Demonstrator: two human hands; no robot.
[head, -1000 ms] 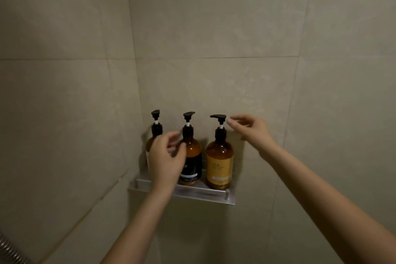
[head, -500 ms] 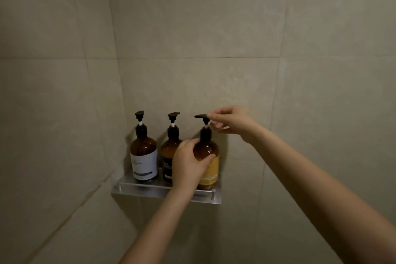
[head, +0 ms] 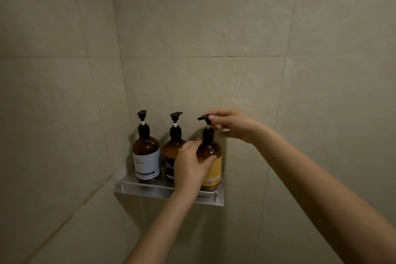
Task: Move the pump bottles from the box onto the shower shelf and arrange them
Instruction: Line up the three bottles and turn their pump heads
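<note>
Dim warm light, soft focus (edges bowed), faint shadows

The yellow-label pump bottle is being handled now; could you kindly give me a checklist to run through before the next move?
1. Left hand grips the yellow-label bottle by its body: ok.
2. Right hand pinches its pump head: ok.
3. White-label bottle, black-label bottle and yellow-label bottle stand upright on the shelf: ok.
4. Nozzles aligned: not ok; the yellow-label one points left, the black-label one right.
5. More bottles left in the box: cannot tell; no box in view.
</note>
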